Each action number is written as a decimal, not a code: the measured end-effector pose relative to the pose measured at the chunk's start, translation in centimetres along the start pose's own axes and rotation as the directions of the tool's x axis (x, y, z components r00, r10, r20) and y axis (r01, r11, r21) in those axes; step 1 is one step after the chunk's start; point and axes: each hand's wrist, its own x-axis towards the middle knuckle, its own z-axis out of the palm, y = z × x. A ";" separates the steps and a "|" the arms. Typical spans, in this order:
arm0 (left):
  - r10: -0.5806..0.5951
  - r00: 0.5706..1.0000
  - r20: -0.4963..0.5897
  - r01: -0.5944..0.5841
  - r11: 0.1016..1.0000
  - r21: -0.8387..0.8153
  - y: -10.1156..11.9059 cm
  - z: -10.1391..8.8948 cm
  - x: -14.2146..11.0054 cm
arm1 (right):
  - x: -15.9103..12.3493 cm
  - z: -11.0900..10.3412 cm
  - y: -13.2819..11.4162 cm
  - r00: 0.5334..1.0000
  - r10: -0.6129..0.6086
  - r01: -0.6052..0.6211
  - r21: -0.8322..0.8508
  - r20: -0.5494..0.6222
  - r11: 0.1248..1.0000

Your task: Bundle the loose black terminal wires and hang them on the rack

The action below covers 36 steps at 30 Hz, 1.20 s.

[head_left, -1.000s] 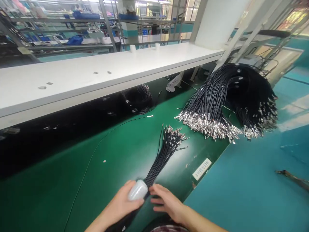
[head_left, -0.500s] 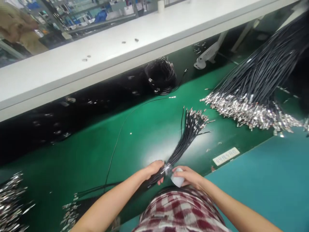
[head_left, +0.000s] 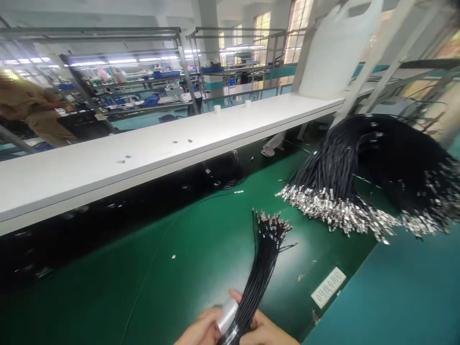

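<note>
A bundle of black wires point(head_left: 264, 268) with shiny metal ends fanned out at the top stands in front of me, its lower part near the bottom edge. A whitish roll, seemingly of clear tape point(head_left: 227, 316), is against the bundle's left side. My left hand point(head_left: 203, 328) is closed on this roll. My right hand point(head_left: 268, 330) is closed around the bundle from the right, and a fingertip shows beyond the roll. Clear, shiny wrapping point(head_left: 233, 330) shows on the wires between the hands. The lower end of the bundle is out of frame.
A large heap of black wires point(head_left: 334, 167) lies at right on the green table point(head_left: 201, 244). A white shelf point(head_left: 143, 158) runs across the back, with a white jug point(head_left: 330, 52) on it. A label point(head_left: 328, 287) is at the table's front right. A person point(head_left: 32, 105) stands far left.
My view has tilted up, so hands and bundle sit lower in frame. The tape roll has passed from my right hand to my left, across the bundle; my right hand now grips the wires.
</note>
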 end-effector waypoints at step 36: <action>-0.543 0.667 0.510 0.723 0.636 -0.269 -5.2 3.2 1.0 | -2.8 -1.1 -1.6 0.997 0.071 -0.068 -0.413 -0.008 0.908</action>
